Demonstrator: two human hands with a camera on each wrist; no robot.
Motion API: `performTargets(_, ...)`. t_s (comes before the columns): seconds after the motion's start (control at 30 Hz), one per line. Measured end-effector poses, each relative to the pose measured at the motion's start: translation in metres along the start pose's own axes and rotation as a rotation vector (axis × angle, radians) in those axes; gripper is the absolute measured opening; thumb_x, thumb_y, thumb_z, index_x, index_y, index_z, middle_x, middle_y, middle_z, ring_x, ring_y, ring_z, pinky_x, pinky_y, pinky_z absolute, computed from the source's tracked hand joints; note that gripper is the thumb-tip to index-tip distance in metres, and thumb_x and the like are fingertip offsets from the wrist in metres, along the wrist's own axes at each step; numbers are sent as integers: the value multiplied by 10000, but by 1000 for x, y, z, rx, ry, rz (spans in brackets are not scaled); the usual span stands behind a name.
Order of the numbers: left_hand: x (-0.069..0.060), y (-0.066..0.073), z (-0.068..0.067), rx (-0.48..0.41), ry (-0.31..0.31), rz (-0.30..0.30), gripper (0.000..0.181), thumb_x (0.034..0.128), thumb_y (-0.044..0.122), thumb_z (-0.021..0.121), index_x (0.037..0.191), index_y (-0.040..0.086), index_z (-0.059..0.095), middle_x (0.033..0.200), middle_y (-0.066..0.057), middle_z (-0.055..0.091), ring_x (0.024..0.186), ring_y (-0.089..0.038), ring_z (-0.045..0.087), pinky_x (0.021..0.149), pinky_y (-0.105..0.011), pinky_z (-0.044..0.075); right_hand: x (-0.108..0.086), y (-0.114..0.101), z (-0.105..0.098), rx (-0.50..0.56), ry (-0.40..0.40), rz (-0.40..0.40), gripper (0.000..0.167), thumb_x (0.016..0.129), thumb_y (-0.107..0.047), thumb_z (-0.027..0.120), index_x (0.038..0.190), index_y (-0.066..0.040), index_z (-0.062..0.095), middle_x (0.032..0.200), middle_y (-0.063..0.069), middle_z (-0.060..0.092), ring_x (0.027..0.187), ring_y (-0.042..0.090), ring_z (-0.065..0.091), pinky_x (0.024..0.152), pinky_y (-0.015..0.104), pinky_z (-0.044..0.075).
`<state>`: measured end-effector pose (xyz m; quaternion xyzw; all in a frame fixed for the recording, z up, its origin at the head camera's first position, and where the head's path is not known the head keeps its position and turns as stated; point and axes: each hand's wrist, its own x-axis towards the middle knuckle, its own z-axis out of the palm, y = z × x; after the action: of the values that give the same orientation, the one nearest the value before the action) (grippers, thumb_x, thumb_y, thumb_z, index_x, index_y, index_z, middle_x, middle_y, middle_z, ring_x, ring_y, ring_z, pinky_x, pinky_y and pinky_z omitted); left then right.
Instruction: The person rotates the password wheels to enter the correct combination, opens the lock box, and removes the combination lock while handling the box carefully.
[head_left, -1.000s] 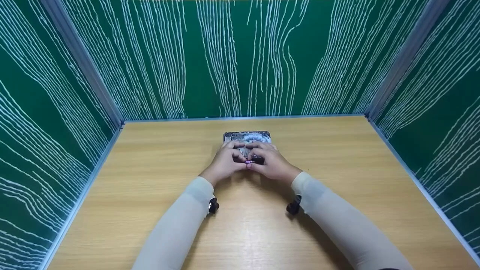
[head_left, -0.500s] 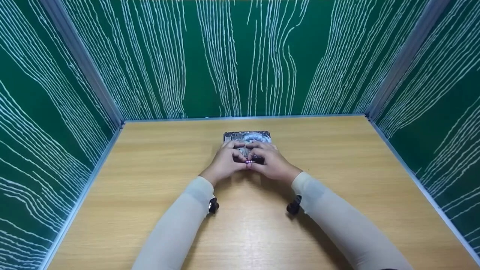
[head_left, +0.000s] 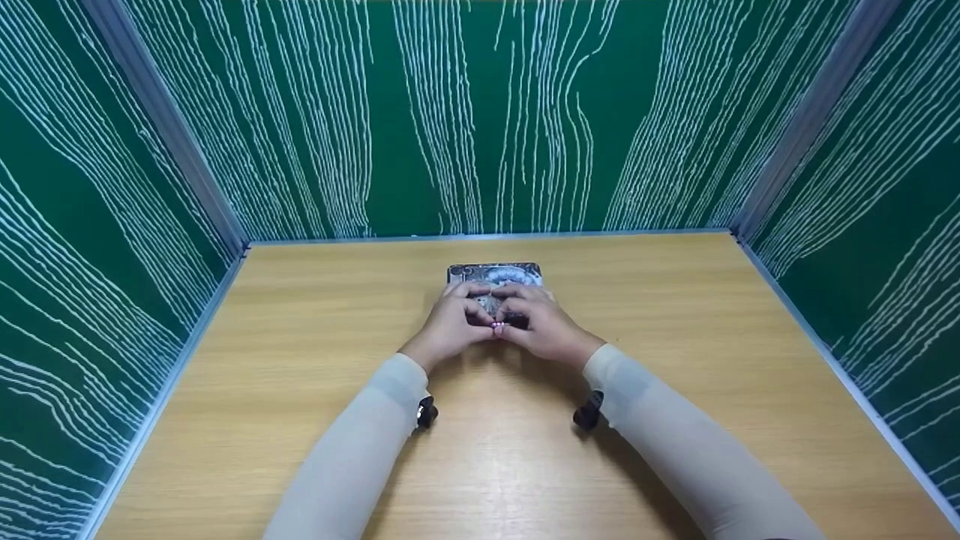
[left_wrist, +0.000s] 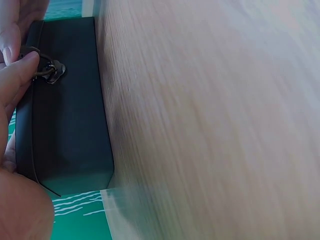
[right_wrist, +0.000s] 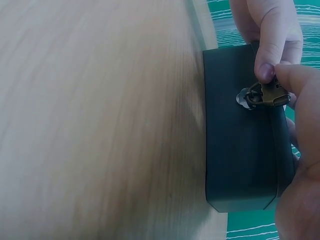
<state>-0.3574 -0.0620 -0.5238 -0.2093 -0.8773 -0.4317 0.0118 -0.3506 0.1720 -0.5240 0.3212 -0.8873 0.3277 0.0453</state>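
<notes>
A dark box [head_left: 504, 274] with a patterned lid stands near the table's back edge, its front face [left_wrist: 70, 110] plain and dark. On that face a bronze-coloured latch [right_wrist: 272, 94] joins a ring and a small metal plate [right_wrist: 244, 98]. My left hand [head_left: 452, 324] pinches at the latch from the left, thumb and forefinger curled, other fingers on the lid. From the right, my right hand [head_left: 543, 324] pinches the latch too, its remaining fingers over the box top. The two thumbs meet in front of the latch.
The wooden table [head_left: 495, 465] spreads around the box. Green panels [head_left: 510, 112] with white wavy lines rise behind and at both sides, joined by grey corner posts [head_left: 810, 112]. Each wrist carries a small black device [head_left: 589, 411].
</notes>
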Motion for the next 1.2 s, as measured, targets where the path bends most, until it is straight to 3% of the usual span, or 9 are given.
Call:
performTargets(0.5, -1, -1, 0, 10, 0, 13, 159, 899, 257, 994, 915, 135, 893, 1611, -21, 659, 1689, -377, 371, 1449, -560, 185, 0, 2, 3, 13, 3, 20, 162, 1036, -297, 824, 1092, -166, 748, 1672, 90, 600, 1604, 435, 467, 1385, 678, 216)
performTargets(0.97, -2, 2, 0, 7, -15, -40, 135, 918, 258, 982, 941, 152, 901, 1619, 11, 638, 1664, -312, 398, 1439, -529, 227, 1, 0, 2, 13, 15, 5, 179, 1019, -283, 850, 1095, -161, 742, 1650, 96, 617, 1593, 432, 485, 1374, 691, 231)
performTargets(1.2, -1, 1, 0, 5, -11, -25, 142, 915, 245, 982, 929, 136, 892, 1621, -9, 642, 1674, -337, 393, 1444, -546, 202, 0, 0, 2, 6, 8, 4, 202, 1022, -287, 851, 1143, -169, 739, 1658, 85, 609, 1603, 423, 475, 1382, 671, 231)
